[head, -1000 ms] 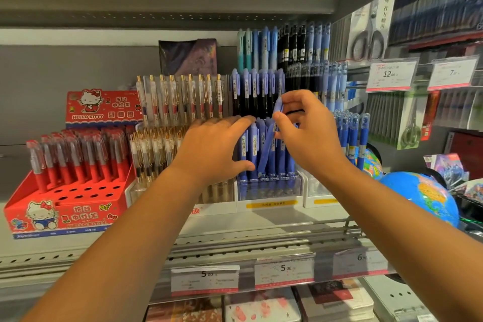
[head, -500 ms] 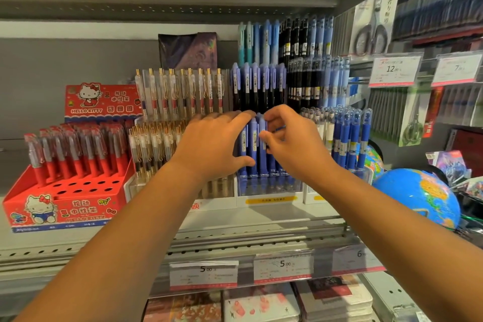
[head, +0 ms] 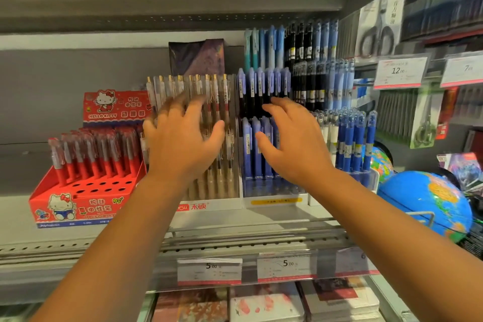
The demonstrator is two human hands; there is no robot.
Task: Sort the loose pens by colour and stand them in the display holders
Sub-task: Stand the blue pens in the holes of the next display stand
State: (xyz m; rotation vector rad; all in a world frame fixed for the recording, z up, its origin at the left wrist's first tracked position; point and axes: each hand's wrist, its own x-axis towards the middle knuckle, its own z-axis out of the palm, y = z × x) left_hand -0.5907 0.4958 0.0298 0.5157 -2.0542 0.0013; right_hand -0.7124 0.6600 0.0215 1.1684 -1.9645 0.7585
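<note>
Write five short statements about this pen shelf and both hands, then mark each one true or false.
1. The right hand pinches a blue pen. False: its fingers are spread and hold nothing.
2. The red cardboard Hello Kitty holder has empty holes in its front rows. True.
3. The blue globe stands left of the red holder. False: it is at the right end of the shelf.
4. The left hand is in front of the clear gold-tipped pens. True.
5. The two white price tags on the shelf edge below the hands read 5.00. True.
</note>
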